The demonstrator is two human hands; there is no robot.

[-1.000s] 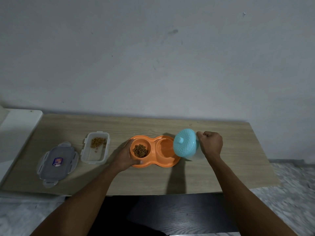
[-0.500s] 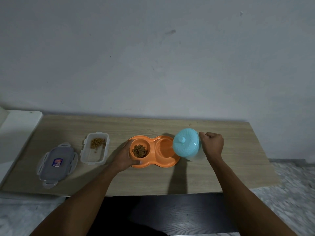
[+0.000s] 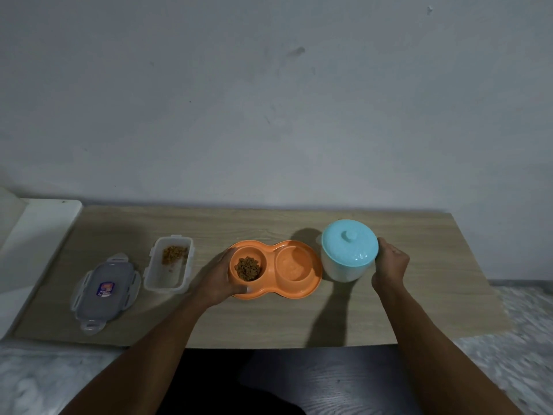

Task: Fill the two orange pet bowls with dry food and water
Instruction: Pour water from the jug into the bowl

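No text can be read; the only label is a small sticker (image 3: 104, 289) (blue with a red patch) on the grey container lid (image 3: 96, 310) near the table's (image 3: 419, 310) front left corner; its print is too small to read.

On my feed the person shows only as two bare forearms (image 3: 434, 339), each ending in a bare hand: the left hand (image 3: 220, 278) and the right hand (image 3: 390, 266). Both arms are uncovered from the wrist down to the frame's lower edge. They look lean, and the right hand's knuckles stand out.
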